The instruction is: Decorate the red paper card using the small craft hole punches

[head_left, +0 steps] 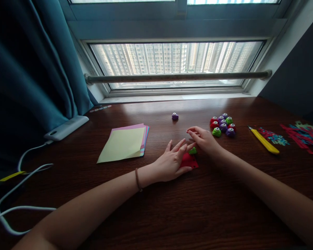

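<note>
My left hand (173, 159) lies palm down with its fingers spread, partly covering a flat red piece (190, 161) on the table. Just under its outstretched fingers sits a small green piece (193, 150), of which only part shows. My right hand (202, 139) is beside them on the right, its thumb and fingertips pressed together in a pinch. Whatever those fingertips hold, if anything, is too small to make out. Beyond the hands stands one small purple figure with a white eye (175, 116). To the right is a cluster of similar purple, red and green figures (223, 125).
A stack of coloured paper (125, 144) lies left of my hands. On the right are a yellow craft knife (264, 140), small coloured bits (273, 136) and paper strips (302, 133). A white power strip (67, 127) and cable (28, 177) are at the left, below a blue curtain (54, 59).
</note>
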Motion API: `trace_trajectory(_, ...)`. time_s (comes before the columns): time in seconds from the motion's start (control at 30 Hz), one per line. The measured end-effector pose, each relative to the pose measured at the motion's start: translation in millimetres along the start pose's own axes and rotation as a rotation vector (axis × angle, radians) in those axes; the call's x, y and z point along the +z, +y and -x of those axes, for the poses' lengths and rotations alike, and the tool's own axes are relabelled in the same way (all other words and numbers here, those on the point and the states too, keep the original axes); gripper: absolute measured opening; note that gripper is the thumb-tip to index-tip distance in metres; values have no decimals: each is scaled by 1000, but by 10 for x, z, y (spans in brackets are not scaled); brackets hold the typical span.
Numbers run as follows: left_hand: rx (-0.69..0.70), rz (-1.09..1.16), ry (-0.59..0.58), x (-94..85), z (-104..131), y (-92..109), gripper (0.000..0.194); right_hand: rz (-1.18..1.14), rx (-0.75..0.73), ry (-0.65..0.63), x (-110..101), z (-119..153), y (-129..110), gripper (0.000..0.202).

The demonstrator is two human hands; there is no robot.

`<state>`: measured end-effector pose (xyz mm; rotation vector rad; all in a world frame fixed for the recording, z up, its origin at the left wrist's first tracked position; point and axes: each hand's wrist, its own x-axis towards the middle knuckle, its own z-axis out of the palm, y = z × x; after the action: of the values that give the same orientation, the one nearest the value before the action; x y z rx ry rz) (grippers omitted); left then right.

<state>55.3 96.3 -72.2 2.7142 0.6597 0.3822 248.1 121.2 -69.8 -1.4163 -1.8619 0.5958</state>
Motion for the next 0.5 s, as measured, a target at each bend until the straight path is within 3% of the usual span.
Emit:
trace_trajectory(0.07, -9, 4, 4, -4, 1, 5, 74, -110, -115, -44, -74, 162, 77, 28)
trace_trajectory(0.2, -34, 21, 0, -6, -2, 6, 70, 20, -303, -106, -148, 337, 157, 33)
trace_trajectory(0.5, -86, -10, 7, 45, -16, -21, 76, -1, -300, -155, -145, 334, 166, 21)
